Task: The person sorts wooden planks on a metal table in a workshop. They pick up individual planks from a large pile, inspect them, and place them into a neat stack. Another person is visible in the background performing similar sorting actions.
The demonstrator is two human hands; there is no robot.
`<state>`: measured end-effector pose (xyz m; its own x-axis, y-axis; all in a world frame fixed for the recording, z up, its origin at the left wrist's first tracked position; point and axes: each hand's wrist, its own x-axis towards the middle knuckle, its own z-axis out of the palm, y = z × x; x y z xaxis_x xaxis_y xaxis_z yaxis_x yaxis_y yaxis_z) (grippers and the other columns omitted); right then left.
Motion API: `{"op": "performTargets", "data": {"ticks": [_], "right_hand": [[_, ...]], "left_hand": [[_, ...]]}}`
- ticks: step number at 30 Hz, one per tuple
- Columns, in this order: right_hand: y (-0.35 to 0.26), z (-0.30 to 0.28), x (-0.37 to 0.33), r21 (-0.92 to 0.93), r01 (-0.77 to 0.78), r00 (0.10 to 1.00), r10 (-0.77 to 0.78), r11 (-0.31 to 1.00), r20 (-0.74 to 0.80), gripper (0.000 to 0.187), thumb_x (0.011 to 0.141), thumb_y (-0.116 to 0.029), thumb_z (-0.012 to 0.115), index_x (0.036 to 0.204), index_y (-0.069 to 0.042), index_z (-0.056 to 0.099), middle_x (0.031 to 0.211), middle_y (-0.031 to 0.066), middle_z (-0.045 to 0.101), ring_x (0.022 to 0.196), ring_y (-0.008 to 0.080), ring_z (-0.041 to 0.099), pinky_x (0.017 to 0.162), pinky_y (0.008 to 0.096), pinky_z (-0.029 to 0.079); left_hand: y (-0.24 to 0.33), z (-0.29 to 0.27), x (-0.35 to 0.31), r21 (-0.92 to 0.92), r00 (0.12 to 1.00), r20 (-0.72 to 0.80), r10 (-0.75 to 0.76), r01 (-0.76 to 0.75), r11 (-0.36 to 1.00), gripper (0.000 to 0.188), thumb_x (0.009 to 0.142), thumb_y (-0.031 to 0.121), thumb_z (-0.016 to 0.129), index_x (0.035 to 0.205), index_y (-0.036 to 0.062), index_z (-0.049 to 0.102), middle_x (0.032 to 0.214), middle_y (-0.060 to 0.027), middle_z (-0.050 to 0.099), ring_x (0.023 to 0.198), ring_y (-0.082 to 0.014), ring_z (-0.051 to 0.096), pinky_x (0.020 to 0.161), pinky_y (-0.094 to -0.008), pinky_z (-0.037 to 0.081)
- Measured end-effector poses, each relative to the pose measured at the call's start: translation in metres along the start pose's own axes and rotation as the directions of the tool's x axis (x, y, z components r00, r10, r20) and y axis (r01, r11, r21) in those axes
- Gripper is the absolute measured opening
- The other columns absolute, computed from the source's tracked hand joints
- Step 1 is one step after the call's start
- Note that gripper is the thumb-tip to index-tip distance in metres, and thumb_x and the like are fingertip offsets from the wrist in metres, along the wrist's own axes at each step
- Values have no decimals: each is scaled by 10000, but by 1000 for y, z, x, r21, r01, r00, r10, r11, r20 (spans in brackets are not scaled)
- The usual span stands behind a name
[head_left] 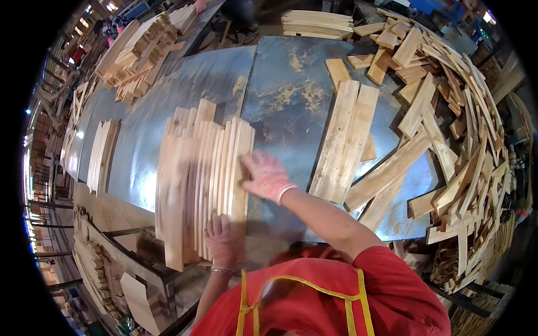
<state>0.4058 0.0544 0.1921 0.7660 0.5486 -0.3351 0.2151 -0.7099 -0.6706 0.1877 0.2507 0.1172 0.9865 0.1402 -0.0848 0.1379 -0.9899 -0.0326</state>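
Worktable, smooth blue-grey metal top (284,148), seamed, bearing sawn timber.
Directly on it: one row of pale wooden strips (216,162), set side by side, lower ends overhanging the near edge; one smaller bundle of slats (102,154), to the left; two long boards (344,140), lying alongside each other, right of centre; loose boards (417,103), heaped crosswise, right side; sawdust (315,98), scattered patches, chiefly toward the far side.
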Motion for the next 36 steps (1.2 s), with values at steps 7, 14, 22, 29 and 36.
{"op": "performTargets", "data": {"ticks": [7,14,22,29,36], "right_hand": [[220,-56,-100,-91,-495,729,357,864,-584,905,732,-242,842,1545,-123,463,1671,219,329,1529,459,343,1245,544,318],[258,-85,-210,177,-234,830,291,956,-476,951,731,-211,811,1607,-142,447,1633,250,411,1521,439,388,1230,443,380],[223,-154,-178,336,-30,984,-33,942,178,766,886,-218,769,1581,-76,482,1575,214,520,1483,290,481,1217,372,384],[277,-80,-85,-185,-503,720,290,844,-631,859,825,-215,772,1581,-24,411,1601,287,384,1455,463,401,1229,508,356],[227,8,-84,232,-75,727,212,970,-653,962,802,-58,710,1663,-15,283,1695,229,311,1574,362,299,1312,426,215]], "left_hand": [[30,-7,7,107,987,-29,-155,158,982,664,932,395,661,1485,67,493,1461,-186,542,1395,-402,486,1161,-536,387],[122,-75,53,82,961,-192,198,-185,979,851,745,341,813,1502,96,512,1530,-175,485,1435,-441,432,1187,-579,350],[120,-149,112,14,892,-149,426,-429,903,234,861,137,740,1075,90,660,1037,-81,710,991,-261,692,956,-455,520],[-31,-104,79,-566,947,-24,-321,252,785,145,956,168,685,892,47,638,825,-138,652,777,-283,650,738,-391,511],[-167,-12,49,-830,818,40,-574,347,437,332,963,214,702,1248,42,715,876,-17,664,810,-84,572,741,-277,492]]}}
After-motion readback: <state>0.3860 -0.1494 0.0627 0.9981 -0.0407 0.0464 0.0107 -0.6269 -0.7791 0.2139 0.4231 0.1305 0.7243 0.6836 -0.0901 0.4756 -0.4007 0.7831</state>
